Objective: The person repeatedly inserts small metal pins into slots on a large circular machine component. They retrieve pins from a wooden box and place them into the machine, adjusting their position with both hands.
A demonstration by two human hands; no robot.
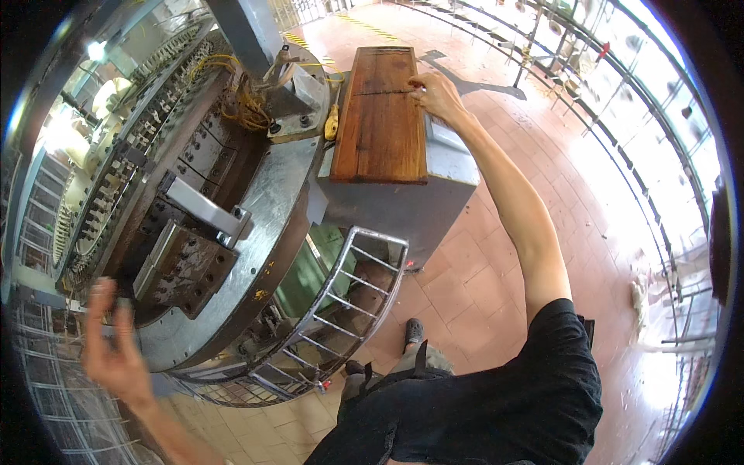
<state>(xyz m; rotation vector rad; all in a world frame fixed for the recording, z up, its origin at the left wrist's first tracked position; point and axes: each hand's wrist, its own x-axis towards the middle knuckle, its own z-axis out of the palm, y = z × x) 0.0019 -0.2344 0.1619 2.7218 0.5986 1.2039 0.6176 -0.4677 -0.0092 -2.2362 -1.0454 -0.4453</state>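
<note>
Head view: wooden board (380, 143) is laid on grey cabinet (387, 213), long axis pointing away, right edge under curled fingers of the nearer right hand (437, 98); grip contents can't be told. Left hand (116, 353) is held loosely open, blurred.

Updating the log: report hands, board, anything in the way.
Right hand at edge of wooden board, grip unclear. Left hand open, blurred, by the machine. Board flat on grey cabinet; yellow-handled tool beside it.

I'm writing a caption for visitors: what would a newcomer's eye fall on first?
The big curved metal machine filling the left side comes first. Then the reddish-brown wooden board at upper centre, with the right hand at its right edge. The left hand, blurred, shows at lower left.
</note>
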